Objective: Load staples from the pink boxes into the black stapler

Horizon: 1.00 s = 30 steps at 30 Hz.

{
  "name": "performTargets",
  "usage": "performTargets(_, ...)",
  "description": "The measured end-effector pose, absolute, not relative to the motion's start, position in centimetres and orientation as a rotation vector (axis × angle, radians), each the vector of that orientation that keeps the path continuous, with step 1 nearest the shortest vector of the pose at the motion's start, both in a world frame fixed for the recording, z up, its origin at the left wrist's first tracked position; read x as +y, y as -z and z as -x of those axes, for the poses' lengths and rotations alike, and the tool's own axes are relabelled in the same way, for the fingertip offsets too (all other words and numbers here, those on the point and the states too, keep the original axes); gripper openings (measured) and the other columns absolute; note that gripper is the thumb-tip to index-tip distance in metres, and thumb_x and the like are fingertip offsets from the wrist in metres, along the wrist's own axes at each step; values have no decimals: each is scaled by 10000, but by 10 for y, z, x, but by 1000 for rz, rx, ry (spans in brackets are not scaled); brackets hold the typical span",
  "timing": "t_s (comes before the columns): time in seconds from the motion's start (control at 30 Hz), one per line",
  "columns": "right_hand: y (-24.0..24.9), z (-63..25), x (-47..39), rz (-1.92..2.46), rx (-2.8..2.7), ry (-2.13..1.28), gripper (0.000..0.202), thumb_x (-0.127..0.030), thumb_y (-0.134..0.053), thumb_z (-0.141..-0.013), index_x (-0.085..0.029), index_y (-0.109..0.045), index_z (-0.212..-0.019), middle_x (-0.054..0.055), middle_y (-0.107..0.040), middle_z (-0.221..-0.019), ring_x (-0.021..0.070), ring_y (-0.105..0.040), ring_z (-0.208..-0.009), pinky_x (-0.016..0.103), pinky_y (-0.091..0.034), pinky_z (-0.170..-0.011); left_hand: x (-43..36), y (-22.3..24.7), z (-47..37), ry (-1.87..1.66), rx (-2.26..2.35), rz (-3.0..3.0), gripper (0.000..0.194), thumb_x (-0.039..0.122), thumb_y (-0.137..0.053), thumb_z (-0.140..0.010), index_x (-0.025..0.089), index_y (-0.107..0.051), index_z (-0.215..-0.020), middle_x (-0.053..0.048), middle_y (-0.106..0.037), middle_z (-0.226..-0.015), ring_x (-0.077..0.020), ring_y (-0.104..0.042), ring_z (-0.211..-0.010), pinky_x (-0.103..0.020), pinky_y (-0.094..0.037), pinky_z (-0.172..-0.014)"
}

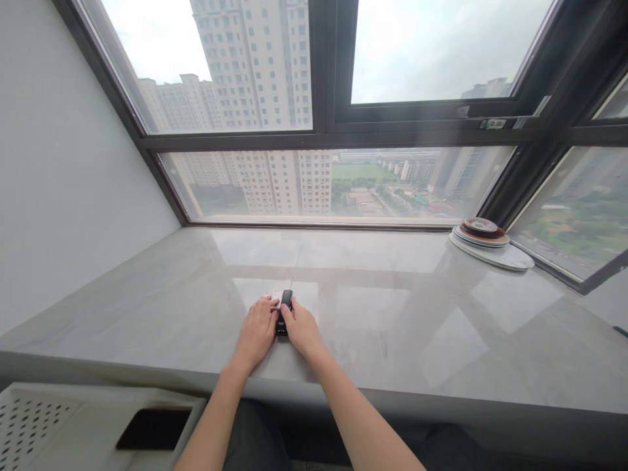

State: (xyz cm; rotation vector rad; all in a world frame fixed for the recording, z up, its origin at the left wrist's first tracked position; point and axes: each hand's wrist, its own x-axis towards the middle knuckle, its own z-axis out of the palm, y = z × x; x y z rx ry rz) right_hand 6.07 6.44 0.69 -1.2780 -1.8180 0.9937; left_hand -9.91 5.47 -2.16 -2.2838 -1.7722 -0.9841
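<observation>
Black and narrow, the tool (282,325) lies on the pale stone sill (373,353), caught between the person's two hands, with its long axis running away from the body toward the window (265,183) and its far end leaning slightly to the right. The left hand (257,328) is along its left side, palm down, with fingertips at or against the tool's edge; a small pinkish patch, perhaps paper (270,296), shows at those fingertips, though it is too small to tell for sure. The right hand (303,331) comes in from the right, its thumb laid across the top of the tool and its fingers bent along the right flank, so it appears to be grasping the tool. Whether the left fingers grip anything or merely press down, one cannot tell. Both hands touch or nearly touch the tool, but the right has the closer claim, since its thumb overlaps the upper face while the left keeps to the side. The relation that matters is this: the tool points forward between the hands, thumb above, left fingertips beside it. A stack of plates (481,233) stands well apart, in the far right corner by the window.
</observation>
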Motion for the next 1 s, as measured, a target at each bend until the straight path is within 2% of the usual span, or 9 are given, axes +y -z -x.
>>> performTargets(0.1,-4,-55,71,1328,-1728,-1002,482,-532,-316,-1040,-206,-573,-1285,75,-716,-974,226,-642,-914,311,-451,-798,62,18,106,991,-1796,2271,341,295,-350,-1034,228,-529,-1316,-97,-535,-1429,-253,-432,-1397,-490,-369,-1153)
performTargets(0.2,2,-71,73,1359,-1626,-1043,605,-516,-199,-1052,-147,-394,-1490,51,-691,-854,199,-640,-756,311,-485,-718,55,6,106,1094,-1809,2181,332,305,-367,-1029,236,-535,-1306,-84,-558,-1396,-257,-442,-1380,-494,-355,-1159)
performTargets(0.27,8,-96,69,1361,-1532,-1043,631,-490,-204,-1047,-122,-317,-1547,55,-683,-882,182,-632,-691,313,-505,-689,42,-7,96,1251,-1830,2022,327,301,-353,-1034,227,-540,-1291,-90,-579,-1352,-264,-464,-1349,-502,-350,-1159)
performTargets(0.3,10,-113,66,1346,-1498,-1016,613,-468,-252,-1037,-128,-349,-1538,63,-684,-930,176,-639,-704,313,-517,-704,34,-13,86,1327,-1835,1957,323,295,-344,-1037,223,-547,-1277,-93,-591,-1322,-267,-486,-1320,-502,-357,-1152)
performTargets(0.43,18,-186,42,1351,-1642,-658,528,-367,-382,-993,-181,-491,-1475,105,-665,-1209,216,-625,-1104,347,-492,-973,8,-26,18,1305,-1751,2267,338,296,-334,-1039,268,-593,-1255,-80,-643,-1219,-261,-580,-1187,-472,-435,-1078)
performTargets(0.57,23,-239,15,1594,-1925,-311,567,-402,-412,-985,-229,-460,-1523,73,-491,-1525,278,-316,-1479,447,-255,-1215,4,-12,-49,933,-1633,2678,440,371,-394,-1024,312,-485,-1451,-68,-542,-1454,-276,-477,-1364,-506,-380,-1148)
performTargets(0.63,26,-250,5,1717,-2026,-219,595,-450,-410,-991,-256,-415,-1553,28,-385,-1609,298,-195,-1533,491,-165,-1241,7,3,-63,833,-1676,2650,510,434,-422,-1013,309,-422,-1507,-62,-438,-1563,-303,-353,-1468,-557,-294,-1201)
performTargets(0.73,28,-251,-3,1830,-2106,-138,593,-483,-355,-1014,-304,-358,-1579,-14,-276,-1656,307,-138,-1551,532,-103,-1239,11,21,-65,760,-1714,2609,568,505,-420,-1004,329,-370,-1542,-43,-350,-1624,-315,-244,-1524,-596,-211,-1230)
performTargets(1.0,25,-243,-6,1886,-2117,-75,593,-492,-308,-1027,-319,-314,-1594,-29,-205,-1673,300,-110,-1558,542,-97,-1235,8,25,-58,771,-1710,2606,557,518,-385,-1015,357,-358,-1547,-24,-329,-1636,-286,-243,-1531,-585,-216,-1235)
